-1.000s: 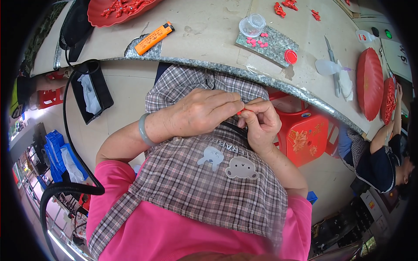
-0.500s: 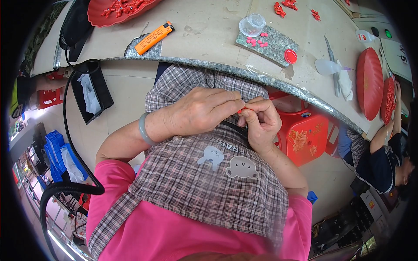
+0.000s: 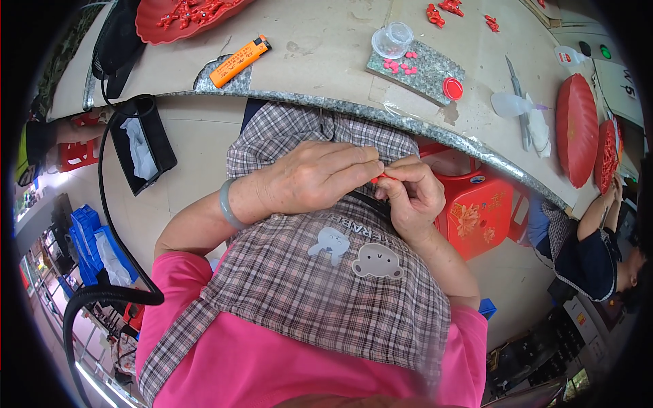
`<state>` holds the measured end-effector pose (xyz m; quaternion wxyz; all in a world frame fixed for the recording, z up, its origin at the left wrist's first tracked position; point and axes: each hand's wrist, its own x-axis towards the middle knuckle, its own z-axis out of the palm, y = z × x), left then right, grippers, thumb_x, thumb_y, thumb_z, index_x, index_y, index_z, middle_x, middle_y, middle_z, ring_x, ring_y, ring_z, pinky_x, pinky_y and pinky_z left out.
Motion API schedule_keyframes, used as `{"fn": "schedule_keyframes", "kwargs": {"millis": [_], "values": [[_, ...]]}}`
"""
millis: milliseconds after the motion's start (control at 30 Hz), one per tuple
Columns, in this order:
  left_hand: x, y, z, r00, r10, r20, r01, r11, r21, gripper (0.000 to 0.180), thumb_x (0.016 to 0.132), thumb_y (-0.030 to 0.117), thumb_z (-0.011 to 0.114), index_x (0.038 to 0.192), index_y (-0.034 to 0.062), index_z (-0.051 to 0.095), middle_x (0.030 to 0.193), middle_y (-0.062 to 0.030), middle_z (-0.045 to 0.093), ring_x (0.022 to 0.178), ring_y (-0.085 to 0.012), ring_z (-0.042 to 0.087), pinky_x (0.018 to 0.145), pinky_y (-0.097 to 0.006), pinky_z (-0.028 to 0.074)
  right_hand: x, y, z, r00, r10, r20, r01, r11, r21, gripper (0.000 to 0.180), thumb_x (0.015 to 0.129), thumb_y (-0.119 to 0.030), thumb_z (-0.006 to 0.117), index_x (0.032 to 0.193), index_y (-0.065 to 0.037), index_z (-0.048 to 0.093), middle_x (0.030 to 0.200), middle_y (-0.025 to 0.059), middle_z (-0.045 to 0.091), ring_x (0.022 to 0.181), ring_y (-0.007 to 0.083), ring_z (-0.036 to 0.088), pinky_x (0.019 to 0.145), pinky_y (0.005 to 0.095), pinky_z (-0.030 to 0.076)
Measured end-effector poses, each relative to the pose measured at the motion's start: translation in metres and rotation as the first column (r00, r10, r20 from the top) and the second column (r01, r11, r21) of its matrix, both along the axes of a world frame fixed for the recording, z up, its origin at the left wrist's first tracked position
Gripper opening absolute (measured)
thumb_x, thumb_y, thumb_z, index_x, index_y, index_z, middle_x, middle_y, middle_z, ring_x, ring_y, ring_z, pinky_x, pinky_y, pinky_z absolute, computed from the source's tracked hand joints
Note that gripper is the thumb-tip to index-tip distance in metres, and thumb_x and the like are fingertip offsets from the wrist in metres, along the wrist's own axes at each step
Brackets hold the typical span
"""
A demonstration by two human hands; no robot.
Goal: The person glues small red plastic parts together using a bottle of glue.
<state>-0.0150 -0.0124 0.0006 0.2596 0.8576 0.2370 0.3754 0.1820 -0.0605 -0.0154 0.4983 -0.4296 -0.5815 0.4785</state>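
Note:
In front of my apron, both hands meet at their fingertips over a small red piece (image 3: 379,178). Most of it is hidden by the fingers, so its exact shape cannot be made out. My right hand (image 3: 416,194) is closed, pinching it between thumb and forefinger. My left hand (image 3: 316,175) comes from the other side, its fingers pressed together with the tips on the same piece. A pale bangle (image 3: 231,204) circles my left wrist. Several small red figures (image 3: 450,7) lie on the table beyond my hands.
The table edge (image 3: 340,102) curves just beyond my hands. On top are an orange lighter (image 3: 239,61), a stone slab (image 3: 425,71) with pink bits, a squeeze bottle (image 3: 511,104) and red trays (image 3: 577,129). A red stool (image 3: 476,211) stands at right, near a co-worker (image 3: 585,248).
My right hand has shifted slightly to the right and turned a little, still at the red piece. The left hand is almost still. The co-worker's hands have moved down beside the tray.

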Motion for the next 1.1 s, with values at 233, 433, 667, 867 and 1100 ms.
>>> {"fn": "schedule_keyframes", "kwargs": {"millis": [233,433,667,867,1100], "values": [[0.002,-0.001,-0.002,1.0,0.004,-0.007,-0.004,1.0,0.006,0.027,0.077,-0.001,0.07,0.103,-0.0044,0.064,0.097,-0.0173,0.068,0.08,-0.0268,0.071,0.062,-0.033,0.059,0.003,-0.001,-0.001,0.991,-0.064,0.118,0.056,0.996,0.069,0.016,0.078,0.004,0.076,0.087,0.001,0.063,0.077,0.0115,0.066,0.06,0.0143,0.065,0.05,0.0235,0.051],[0.002,-0.001,-0.001,1.0,0.016,0.016,-0.016,1.0,-0.006,0.026,0.077,0.0,0.071,0.102,-0.004,0.064,0.098,-0.017,0.069,0.079,-0.0269,0.071,0.063,-0.033,0.059,0.006,0.003,0.001,0.977,-0.065,0.202,0.024,0.98,0.199,0.022,0.075,0.001,0.08,0.089,0.0,0.063,0.078,0.0122,0.068,0.066,0.0191,0.067,0.054,0.0257,0.052],[0.003,0.0,-0.004,0.995,0.046,0.087,-0.043,0.999,-0.034,0.031,0.076,-0.002,0.072,0.106,-0.0023,0.065,0.103,-0.0179,0.068,0.08,-0.0285,0.071,0.063,-0.032,0.059,0.007,0.01,0.006,0.975,-0.063,0.213,0.009,0.97,0.245,0.023,0.074,0.001,0.08,0.09,0.0,0.063,0.079,0.0121,0.068,0.068,0.0201,0.067,0.057,0.0268,0.053],[0.001,0.004,0.011,0.989,0.144,0.039,-0.131,0.963,-0.235,0.037,0.081,-0.006,0.062,0.117,-0.0009,0.061,0.114,-0.018,0.066,0.09,-0.0257,0.07,0.072,-0.032,0.058,0.021,0.016,0.007,0.986,0.051,0.159,-0.078,0.983,0.169,0.013,0.09,0.0,0.065,0.1,0.005,0.058,0.092,0.017,0.061,0.067,0.0138,0.061,0.06,0.0232,0.052],[-0.006,0.009,0.023,0.963,0.138,0.233,0.176,0.335,-0.925,0.029,0.098,0.01,0.053,0.124,-0.0018,0.058,0.111,-0.0115,0.068,0.088,-0.0135,0.066,0.072,-0.026,0.055,0.02,0.033,0.02,0.982,0.077,0.17,-0.109,0.976,0.187,0.016,0.078,-0.001,0.075,0.09,-0.001,0.065,0.086,0.012,0.068,0.074,0.0229,0.067,0.064,0.0304,0.052]]}}
